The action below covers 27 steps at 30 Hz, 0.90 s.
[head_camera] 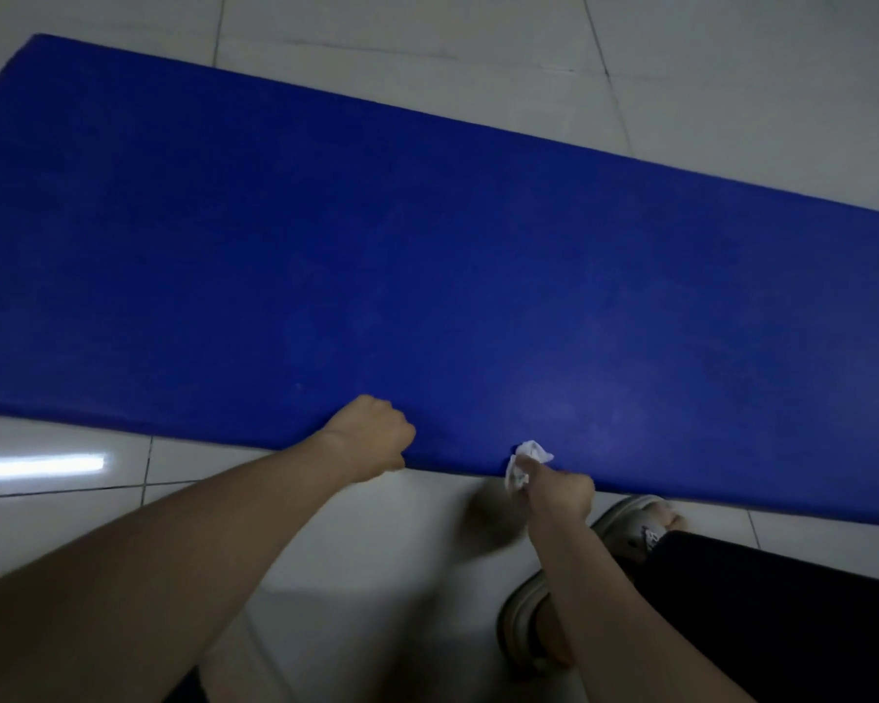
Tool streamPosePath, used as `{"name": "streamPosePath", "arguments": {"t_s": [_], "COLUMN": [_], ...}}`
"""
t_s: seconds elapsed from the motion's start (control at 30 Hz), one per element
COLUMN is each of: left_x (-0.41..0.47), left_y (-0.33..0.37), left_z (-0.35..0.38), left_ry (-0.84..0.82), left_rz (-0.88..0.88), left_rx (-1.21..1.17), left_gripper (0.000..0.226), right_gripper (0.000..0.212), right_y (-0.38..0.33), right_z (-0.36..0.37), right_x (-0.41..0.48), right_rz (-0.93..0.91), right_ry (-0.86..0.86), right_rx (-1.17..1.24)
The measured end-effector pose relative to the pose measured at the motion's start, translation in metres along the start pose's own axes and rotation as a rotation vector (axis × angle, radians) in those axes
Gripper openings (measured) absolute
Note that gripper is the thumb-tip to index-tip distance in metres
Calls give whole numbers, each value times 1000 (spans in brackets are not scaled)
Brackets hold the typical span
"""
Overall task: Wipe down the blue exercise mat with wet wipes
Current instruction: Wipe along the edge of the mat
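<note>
White tiles (731, 68) under a mat (427, 246); left hand (371, 433) grips its near edge, right hand (559, 492) pinches a balled wipe (529, 456), which could skip patches.

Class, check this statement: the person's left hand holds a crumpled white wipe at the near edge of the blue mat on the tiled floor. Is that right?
Wrong hand. In the head view the right hand holds the crumpled white wipe at the near edge of the blue mat on the tiled floor; the left hand grips that edge, with no wipe.
</note>
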<state>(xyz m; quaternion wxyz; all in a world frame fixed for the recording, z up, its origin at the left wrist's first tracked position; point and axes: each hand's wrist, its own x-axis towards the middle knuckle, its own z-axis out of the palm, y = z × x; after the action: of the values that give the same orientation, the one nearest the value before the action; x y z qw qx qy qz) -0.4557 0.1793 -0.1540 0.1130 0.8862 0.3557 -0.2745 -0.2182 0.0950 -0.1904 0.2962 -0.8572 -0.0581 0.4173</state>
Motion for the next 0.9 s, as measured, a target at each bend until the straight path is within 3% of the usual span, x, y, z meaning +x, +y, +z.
{"name": "streamPosePath", "arguments": {"t_s": [0.1, 0.17, 0.27, 0.43, 0.67, 0.77, 0.83, 0.9], "left_x": [0, -7, -27, -74, -141, -147, -136, -119], "left_y": [1, 3, -6, -54, -103, -109, -107, -101], "left_z": [1, -3, -13, 0, 44, 68, 69, 67], "left_ry": [-44, -83, -108, -193, -439, -351, -200, -154], "left_rz": [80, 88, 78, -47, -271, -378, -459, -525], "left_rx": [113, 111, 93, 7, -162, -256, -465, -635], "left_gripper": [14, 19, 22, 20, 21, 27, 38, 46], "right_gripper": [36, 41, 32, 31, 30, 28, 30, 31], "right_y": [5, 9, 4, 2, 30, 26, 20, 17], "right_z": [8, 14, 21, 57, 98, 107, 108, 103], "right_x": [1, -4, -20, -72, -122, -120, -112, -100], "right_rz": [-20, -65, -130, -266, -619, -765, -821, -852], "right_ry": [44, 66, 23, -149, -409, -369, -329, -273], "right_rx": [22, 14, -26, -175, -569, -722, -763, -772]}}
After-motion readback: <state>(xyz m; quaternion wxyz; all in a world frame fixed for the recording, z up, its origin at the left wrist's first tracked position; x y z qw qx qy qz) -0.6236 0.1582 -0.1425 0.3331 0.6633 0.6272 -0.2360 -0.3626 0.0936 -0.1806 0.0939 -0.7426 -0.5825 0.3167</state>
